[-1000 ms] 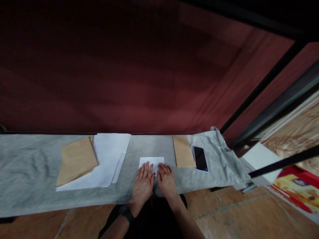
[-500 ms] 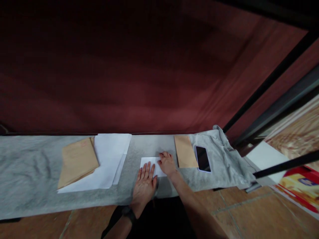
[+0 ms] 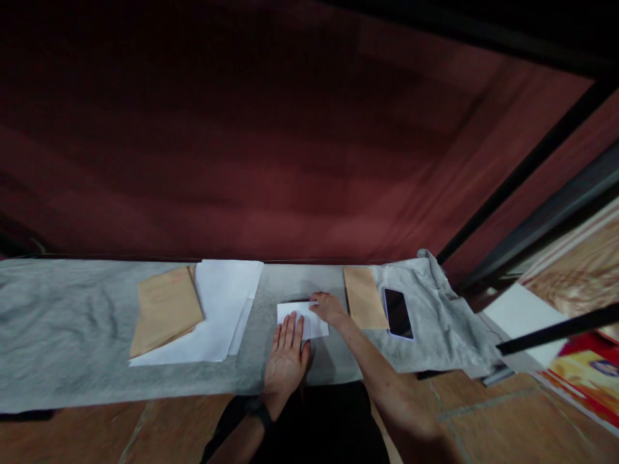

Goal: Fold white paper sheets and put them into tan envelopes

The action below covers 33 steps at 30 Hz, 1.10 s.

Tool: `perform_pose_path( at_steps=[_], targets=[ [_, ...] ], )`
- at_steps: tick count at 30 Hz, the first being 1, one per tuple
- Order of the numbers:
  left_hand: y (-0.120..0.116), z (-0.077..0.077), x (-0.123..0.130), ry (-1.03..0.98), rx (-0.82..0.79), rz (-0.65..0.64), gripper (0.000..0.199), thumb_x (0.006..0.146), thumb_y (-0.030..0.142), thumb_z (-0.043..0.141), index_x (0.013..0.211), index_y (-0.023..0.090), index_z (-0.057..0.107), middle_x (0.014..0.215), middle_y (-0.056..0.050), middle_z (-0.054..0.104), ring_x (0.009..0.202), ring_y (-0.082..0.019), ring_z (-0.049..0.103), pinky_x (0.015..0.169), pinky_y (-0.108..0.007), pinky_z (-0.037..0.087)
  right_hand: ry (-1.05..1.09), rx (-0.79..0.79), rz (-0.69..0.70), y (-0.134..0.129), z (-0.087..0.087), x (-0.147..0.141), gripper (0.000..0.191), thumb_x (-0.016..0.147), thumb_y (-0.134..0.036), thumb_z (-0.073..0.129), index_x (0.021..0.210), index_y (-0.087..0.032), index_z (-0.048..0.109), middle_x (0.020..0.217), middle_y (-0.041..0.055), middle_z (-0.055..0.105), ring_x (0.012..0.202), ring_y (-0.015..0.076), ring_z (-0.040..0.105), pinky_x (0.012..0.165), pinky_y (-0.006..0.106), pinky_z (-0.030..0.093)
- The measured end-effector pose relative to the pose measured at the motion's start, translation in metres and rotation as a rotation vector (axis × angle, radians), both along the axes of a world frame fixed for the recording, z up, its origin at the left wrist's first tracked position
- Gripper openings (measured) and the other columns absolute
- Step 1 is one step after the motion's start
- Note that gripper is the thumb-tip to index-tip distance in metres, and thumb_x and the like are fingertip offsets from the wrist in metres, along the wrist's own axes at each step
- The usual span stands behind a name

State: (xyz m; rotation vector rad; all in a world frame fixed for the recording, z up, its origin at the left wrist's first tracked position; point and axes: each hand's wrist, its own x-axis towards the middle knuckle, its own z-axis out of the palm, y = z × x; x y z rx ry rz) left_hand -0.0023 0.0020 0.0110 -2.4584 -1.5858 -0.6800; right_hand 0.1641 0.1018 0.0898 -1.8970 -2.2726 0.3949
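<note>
A small folded white paper (image 3: 315,323) lies on the grey cloth in front of me. My left hand (image 3: 286,361) rests flat on its left part with the fingers stretched out. At the paper's upper right edge, my right hand (image 3: 327,307) has its fingers bent and pressed together on the paper. A brown envelope (image 3: 366,299) lies just right of my right hand, with a dark-screened phone (image 3: 398,314) beside it. Over to the left, several brown envelopes (image 3: 167,308) rest on larger white sheets (image 3: 225,309).
The grey cloth (image 3: 72,335) covers a long narrow surface against a dark red panel (image 3: 271,161). Black bars (image 3: 522,171) slant on the right, near a red and yellow box (image 3: 585,374). Tiled floor (image 3: 174,428) shows below.
My right hand has shifted to the paper's upper edge, its fingers now more curled around it. My left hand stays flat on the paper. The whole view has moved slightly.
</note>
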Motion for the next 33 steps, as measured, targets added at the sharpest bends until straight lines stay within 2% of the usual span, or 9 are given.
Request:
perform_pose_path(
  at_steps=[3,5,9,13,16,20,24,27,33],
  targets=[
    [-0.007,0.001,-0.007,0.003,0.062,-0.077,0.060,0.096,0.023,0.042,0.154,0.011,0.031,0.160,-0.015,0.032,0.149,-0.027,0.029,0.121,-0.046,0.028,0.061,0.150,0.001,-0.016,0.013,0.001,0.028,0.098,-0.020,0.048,0.119,-0.024,0.066,0.114,0.0039,0.072,0.105,0.0178,0.065,0.091,0.028,0.047],
    [-0.012,0.001,-0.013,0.015,0.087,-0.164,0.060,0.096,0.018,0.042,0.154,0.013,0.031,0.159,-0.012,0.036,0.149,-0.025,0.030,0.121,-0.044,0.028,0.089,0.253,0.043,-0.033,0.011,0.002,0.028,0.099,-0.017,0.045,0.119,-0.023,0.065,0.116,0.0046,0.071,0.110,0.0177,0.062,0.099,0.031,0.044],
    [-0.019,-0.001,-0.019,0.032,0.107,-0.243,0.061,0.094,0.013,0.041,0.154,0.016,0.032,0.159,-0.010,0.038,0.148,-0.024,0.031,0.121,-0.044,0.029,0.035,0.404,0.202,-0.072,-0.025,0.003,0.024,0.094,-0.010,0.051,0.109,-0.022,0.067,0.106,0.0049,0.073,0.101,0.0182,0.065,0.100,0.033,0.046],
    [-0.023,-0.005,-0.013,0.039,0.076,-0.162,0.059,0.095,0.016,0.040,0.153,0.013,0.034,0.158,-0.013,0.038,0.148,-0.026,0.031,0.121,-0.046,0.028,0.029,0.397,0.163,-0.102,-0.069,0.002,0.029,0.090,-0.007,0.056,0.114,-0.020,0.066,0.118,0.0065,0.071,0.111,0.0186,0.064,0.106,0.034,0.045],
    [-0.023,-0.012,-0.007,0.056,0.017,-0.116,0.055,0.097,0.026,0.040,0.150,0.012,0.040,0.154,-0.014,0.043,0.144,-0.026,0.038,0.119,-0.048,0.031,0.056,0.387,0.112,-0.114,-0.083,0.001,0.034,0.089,-0.005,0.055,0.118,-0.020,0.066,0.126,0.0080,0.068,0.117,0.0187,0.062,0.108,0.035,0.045],
    [-0.020,-0.010,-0.006,0.047,-0.077,-0.085,0.050,0.099,0.034,0.039,0.143,0.013,0.051,0.148,-0.015,0.051,0.139,-0.027,0.047,0.114,-0.048,0.039,0.165,0.378,0.081,-0.120,-0.082,0.001,0.038,0.088,-0.007,0.053,0.120,-0.021,0.067,0.129,0.0065,0.067,0.121,0.0183,0.061,0.111,0.036,0.043],
    [-0.006,0.001,-0.005,0.025,-0.132,-0.058,0.045,0.099,0.028,0.035,0.137,0.015,0.057,0.143,-0.013,0.058,0.132,-0.025,0.055,0.108,-0.042,0.045,0.302,0.348,-0.016,-0.115,-0.072,-0.006,0.038,0.090,-0.012,0.048,0.120,-0.022,0.068,0.125,0.0049,0.070,0.121,0.0178,0.061,0.112,0.037,0.042],
    [0.013,0.000,0.000,0.054,-0.119,-0.074,0.051,0.096,0.020,0.034,0.144,0.011,0.048,0.151,-0.014,0.048,0.141,-0.025,0.043,0.115,-0.043,0.038,0.329,0.343,-0.072,-0.103,-0.067,-0.021,0.041,0.098,-0.019,0.040,0.133,-0.020,0.061,0.136,0.0074,0.064,0.128,0.0180,0.056,0.114,0.037,0.040],
    [0.036,-0.025,0.006,0.119,-0.129,-0.049,0.065,0.093,0.014,0.030,0.157,0.015,0.022,0.159,-0.013,0.036,0.150,-0.023,0.027,0.120,-0.046,0.025,0.169,0.342,-0.135,-0.093,-0.081,-0.045,0.046,0.104,-0.031,0.037,0.148,-0.019,0.045,0.152,0.0107,0.047,0.143,0.0224,0.040,0.118,0.047,0.030]
  ],
)
